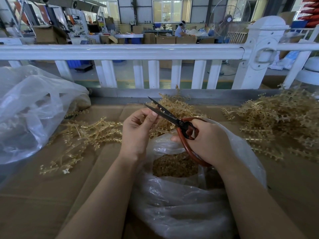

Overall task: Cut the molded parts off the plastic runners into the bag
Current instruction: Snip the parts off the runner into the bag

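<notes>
runner (159,110): pinched in left hand (138,128), lying between the parted blades
scissors (172,118): right hand (207,140) curled through handles, straight above bag (181,195)

Scissors (174,119): black blades, red-brown loop handles, blades parted, tips pointing upper left, frame centre. A thin amber runner piece (159,110) lies between the blades. Clear plastic bag (181,204), lower centre, mouth open, holding a mound of small amber cut parts (174,165). Amber runners in heaps: left of centre (82,135), right (279,121), behind the blades (176,104).
</notes>
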### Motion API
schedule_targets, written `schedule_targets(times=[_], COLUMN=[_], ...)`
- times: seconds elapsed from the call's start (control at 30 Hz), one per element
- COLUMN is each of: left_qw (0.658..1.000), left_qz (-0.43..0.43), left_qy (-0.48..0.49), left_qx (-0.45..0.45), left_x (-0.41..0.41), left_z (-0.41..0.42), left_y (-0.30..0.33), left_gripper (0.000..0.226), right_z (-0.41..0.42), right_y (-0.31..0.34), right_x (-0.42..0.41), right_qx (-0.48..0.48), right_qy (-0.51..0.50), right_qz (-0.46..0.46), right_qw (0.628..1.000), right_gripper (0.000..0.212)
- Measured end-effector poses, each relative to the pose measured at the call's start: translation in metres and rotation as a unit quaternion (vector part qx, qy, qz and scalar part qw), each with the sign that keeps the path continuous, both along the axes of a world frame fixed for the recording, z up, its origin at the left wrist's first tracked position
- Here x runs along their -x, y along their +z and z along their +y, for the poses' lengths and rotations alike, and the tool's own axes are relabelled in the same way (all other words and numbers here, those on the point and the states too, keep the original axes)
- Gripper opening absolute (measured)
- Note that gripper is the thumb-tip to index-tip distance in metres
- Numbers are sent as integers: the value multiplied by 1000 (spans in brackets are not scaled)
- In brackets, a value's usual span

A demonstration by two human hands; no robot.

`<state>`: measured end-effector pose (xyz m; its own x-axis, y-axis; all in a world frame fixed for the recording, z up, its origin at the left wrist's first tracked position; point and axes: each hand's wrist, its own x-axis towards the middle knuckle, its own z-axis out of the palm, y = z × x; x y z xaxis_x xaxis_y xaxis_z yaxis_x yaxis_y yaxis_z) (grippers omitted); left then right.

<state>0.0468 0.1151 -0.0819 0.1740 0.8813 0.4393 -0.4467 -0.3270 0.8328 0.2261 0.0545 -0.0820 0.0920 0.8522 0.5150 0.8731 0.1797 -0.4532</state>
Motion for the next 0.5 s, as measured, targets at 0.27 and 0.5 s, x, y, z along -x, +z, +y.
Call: schedule_targets(times=[0.27, 0.5], left_qw=[1000, 996], left_qz=[6, 65], left_qy=[12, 44], left_qx=[0, -28], left_x=[0, -3], left_z=[0, -1], left_y=[0, 0], left_gripper=[10, 14], right_z=[1, 0], right_y=[-2, -2], right_x=[1, 2], right_qx=[-10, -40], right_qy=[-10, -40], right_qz=[-7, -36], right_qw=[1000, 998], right_gripper=[79, 57])
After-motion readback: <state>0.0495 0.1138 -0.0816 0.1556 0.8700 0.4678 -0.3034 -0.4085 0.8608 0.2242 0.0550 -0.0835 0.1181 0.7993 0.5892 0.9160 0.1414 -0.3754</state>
